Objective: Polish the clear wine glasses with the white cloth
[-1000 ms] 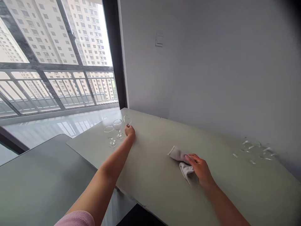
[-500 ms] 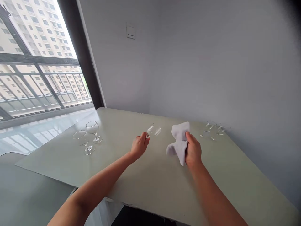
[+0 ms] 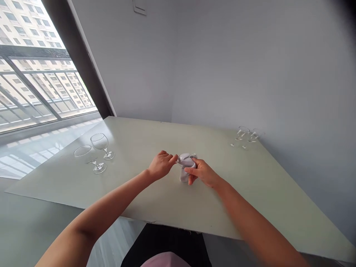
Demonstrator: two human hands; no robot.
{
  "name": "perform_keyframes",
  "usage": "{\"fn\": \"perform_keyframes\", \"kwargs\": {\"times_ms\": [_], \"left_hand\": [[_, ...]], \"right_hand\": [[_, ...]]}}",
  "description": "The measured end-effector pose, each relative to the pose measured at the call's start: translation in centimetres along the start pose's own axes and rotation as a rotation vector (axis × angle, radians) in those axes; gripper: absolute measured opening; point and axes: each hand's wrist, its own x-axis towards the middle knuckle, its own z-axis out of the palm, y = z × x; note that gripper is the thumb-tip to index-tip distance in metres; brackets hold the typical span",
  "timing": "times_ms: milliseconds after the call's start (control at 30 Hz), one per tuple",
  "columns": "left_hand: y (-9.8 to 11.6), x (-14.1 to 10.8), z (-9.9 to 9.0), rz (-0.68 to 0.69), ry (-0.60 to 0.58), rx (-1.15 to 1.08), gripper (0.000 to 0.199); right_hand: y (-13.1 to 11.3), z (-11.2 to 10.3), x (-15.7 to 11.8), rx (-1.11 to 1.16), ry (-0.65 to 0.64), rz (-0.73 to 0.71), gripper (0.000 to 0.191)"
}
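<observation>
Near the middle of the table, my left hand (image 3: 162, 164) is closed on the stem end of a wine glass (image 3: 194, 155), which is tipped on its side with the bowl toward the right. A light cloth (image 3: 184, 173) wraps around the bowl and hides most of it. My right hand (image 3: 204, 172) presses the cloth against the glass, fingers curled around it. Whether some of the cloth is inside the bowl, I cannot tell.
On the left stand two wine glasses, a nearer glass (image 3: 99, 167) and a farther one (image 3: 100, 142). More clear glasses (image 3: 244, 137) stand at the right by the wall. The pale table (image 3: 155, 200) ends close to my body; a window (image 3: 41, 85) is at left.
My right hand has brought the cloth leftward onto the glass, and the two hands are now close together. The view has tilted downward. My left hand still holds the glass.
</observation>
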Motion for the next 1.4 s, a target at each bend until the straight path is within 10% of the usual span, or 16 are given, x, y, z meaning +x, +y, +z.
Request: {"fn": "perform_keyframes", "kwargs": {"times_ms": [267, 533, 767, 900, 1100, 1267, 1400], "left_hand": [[0.7, 0.2, -0.9, -0.053, -0.064, -0.156, 0.038], [-0.5, 0.8, -4.5, -0.063, -0.83, -1.042, 0.043], [3.1, 0.3, -4.0, -0.009, -0.141, -0.197, 0.039], [2.8, 0.0, -4.0, -0.054, -0.203, -0.315, 0.043], [1.3, 0.0, -5.1, -0.082, -0.812, -1.003, 0.052], [3.9, -0.6, -4.5, -0.066, -0.3, -0.376, 0.039], [4.4, -0.8, -4.8, -0.024, -0.256, -0.218, 0.041]], "right_hand": [[1.4, 1.7, -1.1, 0.245, 0.076, -0.025, 0.03], [1.4, 2.0, -4.0, -0.208, -0.061, -0.109, 0.017], [2.4, 2.4, -2.6, 0.527, 0.272, 0.114, 0.03], [1.6, 3.6, -4.1, 0.339, 0.244, -0.002, 0.027], [1.6, 3.0, -6.0, -0.151, -0.049, -0.069, 0.02], [3.0, 2.6, -4.3, 0.355, 0.195, 0.058, 0.029], [2.7, 3.3, -4.5, 0.433, 0.201, 0.069, 0.028]]}}
